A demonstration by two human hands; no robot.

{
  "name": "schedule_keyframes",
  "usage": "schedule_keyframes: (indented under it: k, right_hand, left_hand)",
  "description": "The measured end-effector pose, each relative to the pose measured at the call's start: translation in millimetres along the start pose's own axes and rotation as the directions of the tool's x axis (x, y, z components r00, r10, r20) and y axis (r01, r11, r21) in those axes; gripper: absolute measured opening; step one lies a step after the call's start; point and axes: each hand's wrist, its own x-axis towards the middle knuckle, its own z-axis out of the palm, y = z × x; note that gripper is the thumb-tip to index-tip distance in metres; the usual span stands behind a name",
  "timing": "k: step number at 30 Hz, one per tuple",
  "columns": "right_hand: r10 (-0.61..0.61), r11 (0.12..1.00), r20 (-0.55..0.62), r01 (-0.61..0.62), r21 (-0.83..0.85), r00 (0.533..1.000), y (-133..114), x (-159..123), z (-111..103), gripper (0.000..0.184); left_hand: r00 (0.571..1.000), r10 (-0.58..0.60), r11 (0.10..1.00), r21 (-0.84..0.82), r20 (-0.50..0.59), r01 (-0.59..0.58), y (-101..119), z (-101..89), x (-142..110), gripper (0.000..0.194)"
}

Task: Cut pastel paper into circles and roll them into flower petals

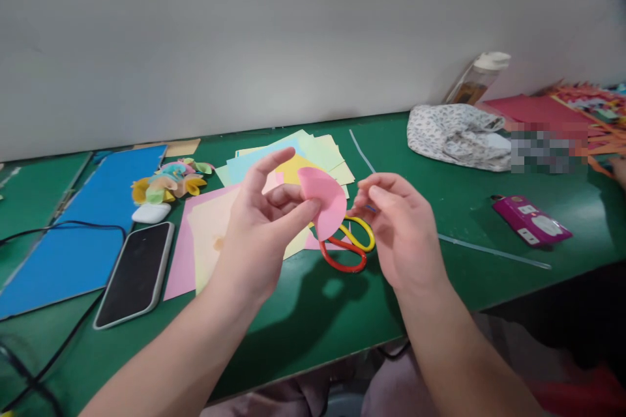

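My left hand (271,215) pinches a pink paper piece (328,199) between thumb and fingers, with the index finger raised. The paper is rounded and curved, with a notch toward the thumb. Just to its right, my right hand (403,228) has its thumb and fingertips brought together. Whether anything is between those fingertips cannot be made out. Beneath the hands lie scissors with red and yellow handles (348,268), their blades hidden. Sheets of coloured paper (320,150) are spread on the green table behind my left hand.
At left are a phone (137,273), a white case (151,212), paper flowers (171,182), a blue board (92,221) and black cables. Translucent sticks (493,251) lie at right, near a purple packet (531,220), a patterned cloth (454,137) and a bottle (476,78).
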Motion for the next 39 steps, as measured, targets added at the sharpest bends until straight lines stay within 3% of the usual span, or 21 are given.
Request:
schedule_keyframes:
  k: [3, 6, 9, 14, 17, 21, 27, 29, 32, 36, 39]
  right_hand:
    - [0.000, 0.996, 0.083, 0.008, -0.088, 0.997, 5, -6, 5, 0.005]
    - [-0.028, 0.989, 0.104, 0.042, -0.141, 0.994, 7, -10, 9, 0.003]
    - [0.015, 0.990, 0.121, 0.002, -0.139, 0.993, 9, -13, 12, 0.003]
    - [0.060, 0.996, 0.059, -0.056, -0.069, 0.996, 11, -12, 14, 0.007]
    - [0.047, 0.999, -0.047, -0.047, 0.006, 0.998, 7, -2, 7, 0.005]
    - [-0.029, 0.997, -0.171, 0.040, 0.059, 0.985, 1, 7, -3, 0.004]
    - [-0.029, 0.990, 0.080, 0.039, -0.133, 0.996, 5, -11, 10, 0.008]
    - [0.005, 0.987, 0.105, 0.012, -0.162, 0.995, 7, -15, 14, 0.008]
    - [0.005, 0.994, 0.059, 0.002, -0.105, 0.998, 9, -13, 11, 0.013]
    - [-0.043, 0.999, -0.094, 0.043, 0.003, 0.995, 8, 1, 0, 0.013]
    - [-0.060, 0.998, -0.058, 0.060, 0.000, 0.997, 4, 5, -5, 0.012]
  left_hand:
    - [0.999, 0.042, 0.999, 0.024, 0.008, -0.042, -1, 1.5, -4, 0.056]
    - [0.991, 0.127, 0.989, 0.074, 0.038, -0.130, -2, 3.3, -9, 0.052]
    - [0.980, 0.191, 0.972, 0.131, 0.052, -0.196, -3, 6.6, -14, 0.051]
    - [0.970, 0.241, 0.948, 0.208, 0.032, -0.242, -4, 10.7, -19, 0.052]
    - [0.961, 0.276, 0.939, 0.214, -0.008, -0.268, -5, 9.5, -18, 0.051]
    - [0.965, 0.261, 0.952, 0.169, -0.027, -0.253, -6, 6.7, -16, 0.050]
    - [0.975, 0.221, 0.967, 0.125, 0.008, -0.221, -7, 8.1, -16, 0.050]
    - [0.973, 0.227, 0.966, 0.121, 0.030, -0.229, -8, 9.3, -17, 0.051]
    - [0.964, 0.266, 0.949, 0.168, 0.024, -0.266, -9, 9.9, -18, 0.052]
    - [0.959, 0.284, 0.936, 0.219, -0.014, -0.274, -10, 8.2, -16, 0.051]
    - [0.962, 0.274, 0.943, 0.199, -0.009, -0.267, -11, 7.0, -14, 0.051]
